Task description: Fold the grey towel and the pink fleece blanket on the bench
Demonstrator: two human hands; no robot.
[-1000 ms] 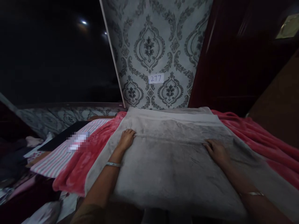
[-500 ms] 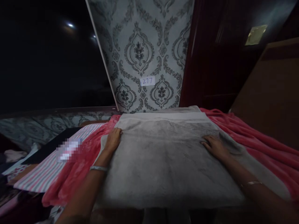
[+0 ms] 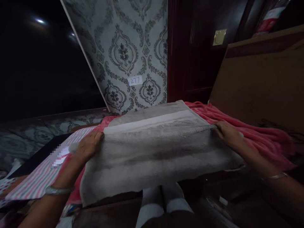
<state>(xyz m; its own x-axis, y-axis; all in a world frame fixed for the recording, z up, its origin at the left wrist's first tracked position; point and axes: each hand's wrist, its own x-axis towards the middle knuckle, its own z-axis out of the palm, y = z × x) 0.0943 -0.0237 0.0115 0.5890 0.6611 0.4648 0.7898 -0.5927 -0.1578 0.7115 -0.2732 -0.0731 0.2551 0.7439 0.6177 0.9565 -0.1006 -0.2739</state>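
Observation:
A grey plush blanket (image 3: 156, 148) lies folded across a pink fleece blanket (image 3: 251, 133). My left hand (image 3: 89, 145) grips the grey blanket's left edge, fingers curled over it. My right hand (image 3: 228, 133) grips its right edge. The blanket is lifted off the surface between my hands, and its near flap hangs down toward me. A lighter band (image 3: 152, 122) runs along its far part.
A pink-and-white striped cloth (image 3: 35, 180) and a dark flat item (image 3: 35, 155) lie to the left. Patterned wallpaper with a "277" label (image 3: 135, 80) stands behind. A brown board (image 3: 258, 79) leans at the right, dark wooden furniture (image 3: 190, 57) beside it. My legs (image 3: 163, 202) show below.
My hands slid outward from the top of the grey blanket to its side edges and took hold. The blanket rose and its near part now hangs. The view swung right.

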